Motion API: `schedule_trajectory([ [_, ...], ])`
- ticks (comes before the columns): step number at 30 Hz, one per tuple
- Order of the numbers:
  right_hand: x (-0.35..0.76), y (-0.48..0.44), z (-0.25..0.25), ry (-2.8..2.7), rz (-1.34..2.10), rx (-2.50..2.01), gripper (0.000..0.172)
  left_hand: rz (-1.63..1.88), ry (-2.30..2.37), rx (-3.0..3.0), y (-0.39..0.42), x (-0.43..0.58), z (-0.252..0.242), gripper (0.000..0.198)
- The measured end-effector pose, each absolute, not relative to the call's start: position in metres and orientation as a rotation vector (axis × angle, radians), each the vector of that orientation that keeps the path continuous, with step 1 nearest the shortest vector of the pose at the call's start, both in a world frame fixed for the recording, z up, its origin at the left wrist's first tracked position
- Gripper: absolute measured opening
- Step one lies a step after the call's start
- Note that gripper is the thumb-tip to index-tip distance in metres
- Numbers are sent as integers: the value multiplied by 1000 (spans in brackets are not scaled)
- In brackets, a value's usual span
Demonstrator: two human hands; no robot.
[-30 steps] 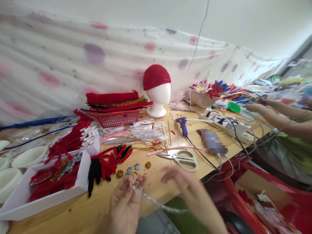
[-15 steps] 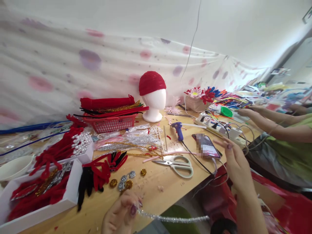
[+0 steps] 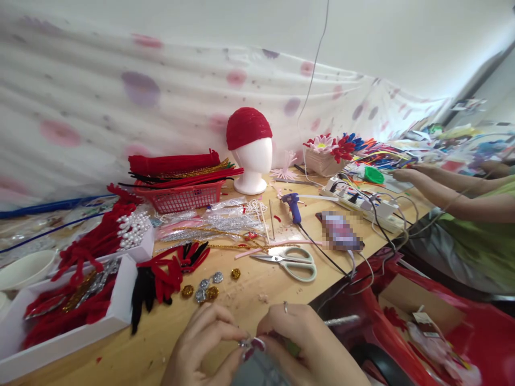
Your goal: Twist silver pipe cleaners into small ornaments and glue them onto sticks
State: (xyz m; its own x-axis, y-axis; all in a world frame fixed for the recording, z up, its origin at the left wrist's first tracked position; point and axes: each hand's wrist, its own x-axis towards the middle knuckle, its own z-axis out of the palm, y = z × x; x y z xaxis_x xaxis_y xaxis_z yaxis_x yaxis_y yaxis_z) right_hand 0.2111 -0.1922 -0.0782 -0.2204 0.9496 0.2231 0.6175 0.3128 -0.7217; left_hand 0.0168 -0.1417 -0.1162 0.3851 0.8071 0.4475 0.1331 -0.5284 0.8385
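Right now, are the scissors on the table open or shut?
Shut. The scissors lie flat on the table, and their blades lie together as one point, with no gap between them.

Just beyond where the fingers (image 3: 227,326) of the left hand (image 3: 201,346) and right hand (image 3: 308,343) meet lie coiled discs (image 3: 205,293) on the table (image 3: 257,300), scissors (image 3: 287,261) farther back to their right, a tray (image 3: 72,338) far left, and a pipe cleaner (image 3: 341,320) poking out right.
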Motion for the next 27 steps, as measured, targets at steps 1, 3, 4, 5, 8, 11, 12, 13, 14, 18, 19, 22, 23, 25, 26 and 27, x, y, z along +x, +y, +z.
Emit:
schedule_trajectory([
  [1,211,-191,-74,-1971,654,-1407,14,1094,779,2076,-137,12,-113,7],
  [3,208,-188,-69,-2029,648,-1407,15,952,703,2352,-129,8,-107,8],
  [4,207,-187,-68,-2046,636,-1390,17,910,684,2445,-126,7,-104,10],
  [5,206,-185,-67,-2053,620,-1368,19,895,671,2507,-124,8,-103,11],
  [8,206,-184,-69,-2035,604,-1327,22,935,668,2510,-123,8,-102,17],
  [11,208,-186,-74,-1977,663,-1318,22,1023,706,2278,-128,5,-105,17],
  [12,207,-188,-77,-1946,690,-1318,22,1056,722,2163,-131,4,-106,16],
  [13,205,-189,-81,-1909,708,-1312,23,1102,732,2036,-134,5,-108,15],
  [14,201,-190,-85,-1873,722,-1293,24,1160,738,1896,-136,7,-111,13],
  [18,177,-187,-105,-1746,725,-1268,28,1396,766,1201,-144,24,-124,12],
  [19,171,-184,-108,-1711,712,-1263,28,1408,776,1037,-145,28,-126,16],
  [22,165,-176,-105,-1705,700,-1215,28,1414,835,880,-145,33,-130,24],
  [23,167,-174,-102,-1747,699,-1198,27,1449,880,947,-145,32,-128,23],
  [25,176,-171,-92,-1851,697,-1209,22,1520,979,1167,-145,27,-121,20],
  [26,182,-170,-87,-1888,683,-1224,19,1532,1010,1275,-145,24,-117,19],
  [27,187,-170,-83,-1914,662,-1233,18,1523,1021,1364,-146,21,-112,20],
])
